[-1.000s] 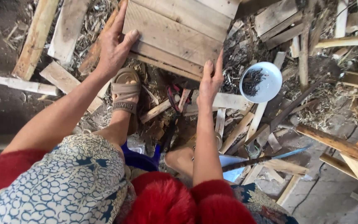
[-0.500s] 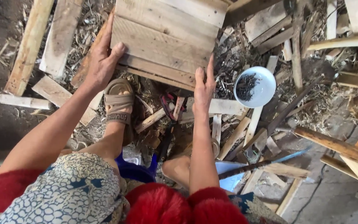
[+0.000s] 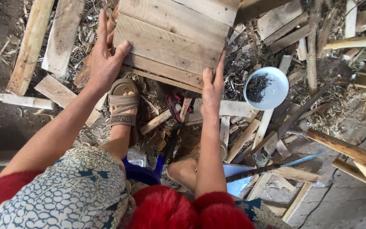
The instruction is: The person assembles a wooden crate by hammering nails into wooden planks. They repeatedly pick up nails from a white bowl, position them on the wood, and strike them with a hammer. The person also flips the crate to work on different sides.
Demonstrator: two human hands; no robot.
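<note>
A panel of pale wooden slats [image 3: 172,36] lies in front of me on a litter of scrap wood. My left hand [image 3: 104,59] grips its left edge, thumb over the top face and fingers spread along the side. My right hand [image 3: 212,87] holds the near right corner, fingers pressed up against the edge. My left foot in a tan sandal [image 3: 123,104] rests just below the panel's near edge. Both arms wear red sleeves pushed up.
A white bowl of dark nails [image 3: 265,87] sits right of the panel. Loose planks [image 3: 30,46], offcuts and shavings cover the ground all around. A dark rod [image 3: 259,171] crosses a light blue piece near my right knee. Long battens [image 3: 348,150] lie at right.
The panel and both hands have shifted slightly toward me and left in the view. My grip on each side looks the same.
</note>
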